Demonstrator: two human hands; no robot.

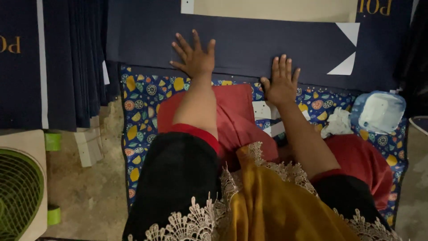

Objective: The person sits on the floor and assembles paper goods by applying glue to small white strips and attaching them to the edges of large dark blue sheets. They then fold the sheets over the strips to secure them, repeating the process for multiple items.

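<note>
Both hands lie flat, fingers spread, gripping nothing: the left hand (195, 58) and right hand (281, 81) press the navy sheet (249, 44) on the floor beyond the patterned mat (142, 96). Smoothing seems underway; even pressure matters.

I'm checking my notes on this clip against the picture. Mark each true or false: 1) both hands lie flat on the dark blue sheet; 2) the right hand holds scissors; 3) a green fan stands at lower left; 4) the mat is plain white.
1) True: the left hand and right hand press flat, fingers spread, on the dark blue sheet.
2) False: the right hand holds nothing.
3) True: a green fan.
4) False: the mat is blue with a fruit pattern.
</note>
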